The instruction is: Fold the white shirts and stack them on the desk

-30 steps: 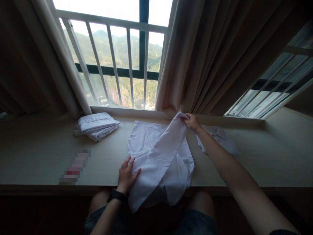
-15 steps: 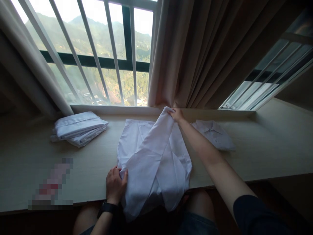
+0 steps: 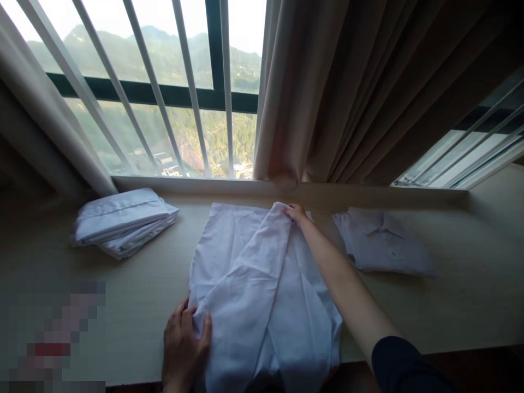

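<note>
A white shirt (image 3: 245, 289) lies on the wooden surface before me, its near end reaching past the bottom of the view. One sleeve (image 3: 262, 245) is folded diagonally across it. At the sleeve's far end, the fingers of my right hand (image 3: 298, 214) are closed on the cloth, low over the shirt. My left hand (image 3: 184, 344) rests against the shirt's left edge. Its thumb is apart from the curved fingers and touches the cloth; the fingertips are partly hidden by the edge.
To the left sits a stack of folded white garments (image 3: 126, 218). A folded white collared shirt (image 3: 385, 240) lies on the right. Along the back are a barred window (image 3: 164, 98) and curtains (image 3: 319, 98). A pixelated patch (image 3: 57, 338) covers something at lower left.
My right hand has lowered the sleeve's end towards the shirt's far edge. My left thumb and fingers look more spread. The view has shifted nearer the surface.
</note>
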The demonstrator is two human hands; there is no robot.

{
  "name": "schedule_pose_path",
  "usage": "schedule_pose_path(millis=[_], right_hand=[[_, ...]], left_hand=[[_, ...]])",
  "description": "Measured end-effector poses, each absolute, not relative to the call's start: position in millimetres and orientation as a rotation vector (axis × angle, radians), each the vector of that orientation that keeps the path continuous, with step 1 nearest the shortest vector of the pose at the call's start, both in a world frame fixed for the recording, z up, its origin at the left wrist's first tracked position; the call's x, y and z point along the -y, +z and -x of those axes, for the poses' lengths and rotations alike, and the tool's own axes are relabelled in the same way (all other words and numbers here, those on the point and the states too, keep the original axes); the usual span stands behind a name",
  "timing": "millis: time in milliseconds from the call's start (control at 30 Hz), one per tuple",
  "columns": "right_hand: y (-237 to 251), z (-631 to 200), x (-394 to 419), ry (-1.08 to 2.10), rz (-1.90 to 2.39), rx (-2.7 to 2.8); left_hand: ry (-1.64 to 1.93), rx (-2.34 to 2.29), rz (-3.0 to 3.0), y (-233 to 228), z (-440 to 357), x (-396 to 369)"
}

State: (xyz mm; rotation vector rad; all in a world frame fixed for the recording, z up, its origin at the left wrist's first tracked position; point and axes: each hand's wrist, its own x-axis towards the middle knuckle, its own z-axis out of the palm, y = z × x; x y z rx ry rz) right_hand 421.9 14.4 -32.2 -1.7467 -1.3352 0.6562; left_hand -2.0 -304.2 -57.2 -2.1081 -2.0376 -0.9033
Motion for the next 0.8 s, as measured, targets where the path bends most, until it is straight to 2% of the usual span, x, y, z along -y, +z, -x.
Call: schedule_pose_path(millis=[200,533,667,800], right_hand=[[-50,-398,-19,0.758,1.766,1.421],[-25,-404,0,0.36,1.979,1.634],[-27,-376,64,0.174,1.808,1.916],[-42,-368,194,0.137,1.724,1.921]], left_hand=[[-0.938,2.096,2.095,-61,3,306],[-1.02,2.144,2.056,-62,2,307],[-1.017,2.114,2.061,-66,3,307],[-1.029,2.096,2.066,-69,4,307]])
